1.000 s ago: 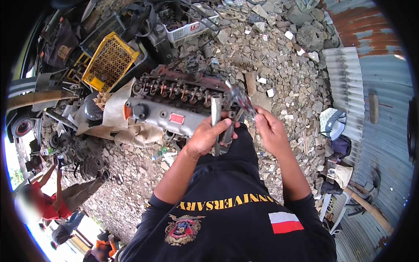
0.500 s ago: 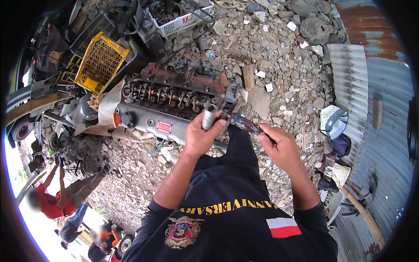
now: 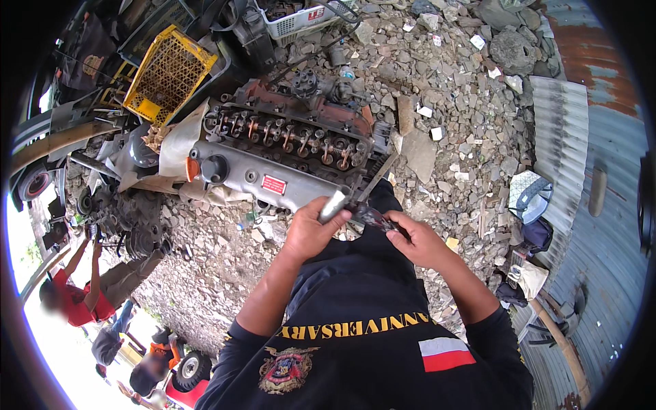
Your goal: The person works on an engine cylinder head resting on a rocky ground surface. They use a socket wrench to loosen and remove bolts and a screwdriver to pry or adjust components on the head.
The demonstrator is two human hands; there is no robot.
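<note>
My left hand is closed round a silver metal cylinder. My right hand grips the dark, partly reddish handle of a hand tool, whose far end meets the cylinder; its exact kind is hard to make out. Just beyond my hands is an engine cylinder head with its rocker arms and springs bare. Along its near side lies a silver valve cover with a dark round cap and a red label.
A yellow crate stands at the far left, near a white plastic basket. Broken stones cover the ground. Corrugated metal sheets rise at the right. Other people are at the lower left, by greasy machine parts.
The engine and surroundings sit a little further right and lower in the picture. My right hand and the tool are lower and closer to my left hand, which still holds the cylinder.
</note>
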